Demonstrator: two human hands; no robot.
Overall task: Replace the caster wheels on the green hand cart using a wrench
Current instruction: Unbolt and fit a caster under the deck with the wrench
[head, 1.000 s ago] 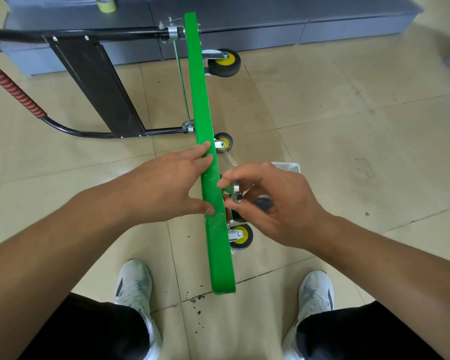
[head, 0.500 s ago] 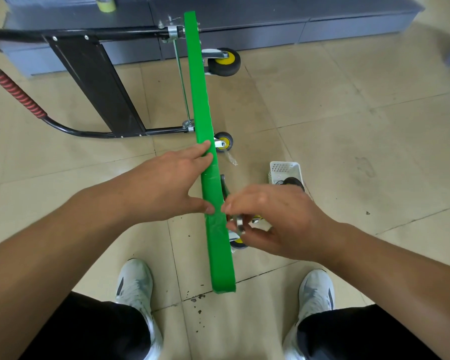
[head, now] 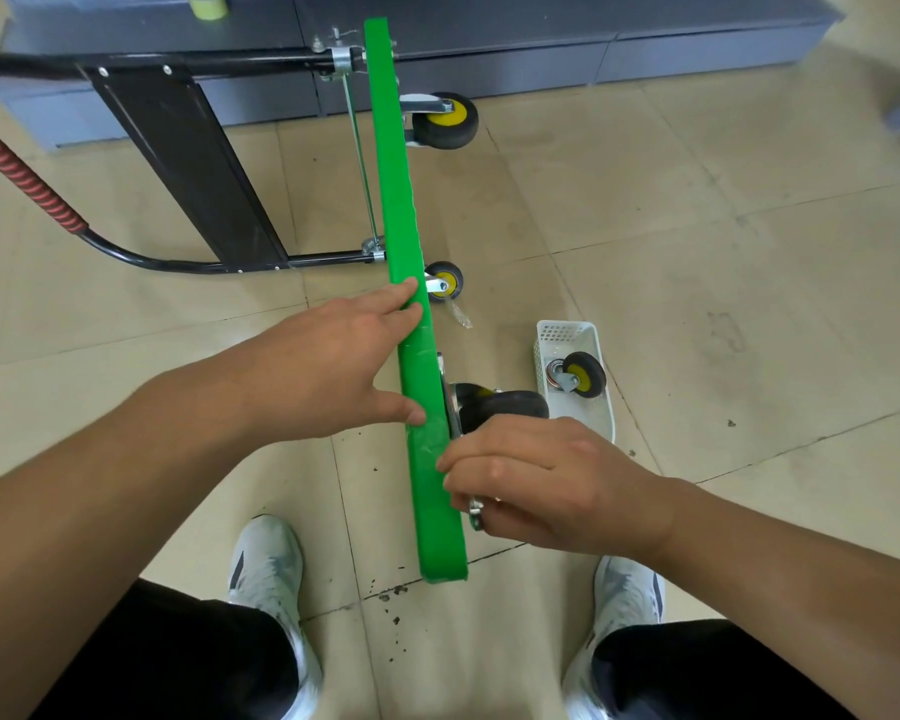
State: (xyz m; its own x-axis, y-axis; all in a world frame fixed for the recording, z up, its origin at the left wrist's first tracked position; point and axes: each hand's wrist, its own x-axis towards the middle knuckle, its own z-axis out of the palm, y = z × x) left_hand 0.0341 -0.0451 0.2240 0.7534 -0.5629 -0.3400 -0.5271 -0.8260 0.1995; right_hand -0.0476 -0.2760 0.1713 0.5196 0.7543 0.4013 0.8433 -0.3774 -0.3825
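My right hand [head: 552, 480] is curled up and pinching a small silver fastener [head: 476, 509], nut or bolt, can't really tell, right against the underside of the green deck [head: 411, 304] down at the near end. My left hand [head: 333, 366] is flat on the other face, fingers straight, thumb on the edge, just bracing the cart, which is tipped up on its side. Just past my right knuckles there's a caster [head: 510, 405] with its plate up against the deck, so I reckon I'm threading hardware by hand around that mount. Further along, two far casters [head: 445, 282] look bolted on. To the right on the floor sits a white basket [head: 591, 420] with a loose caster [head: 583, 374] in it; old or new, no idea. So maybe halfway-ish: nothing here looks wrench-tight yet, no wrench in sight, and whatever's at the nearest corner is hidden behind my hand.
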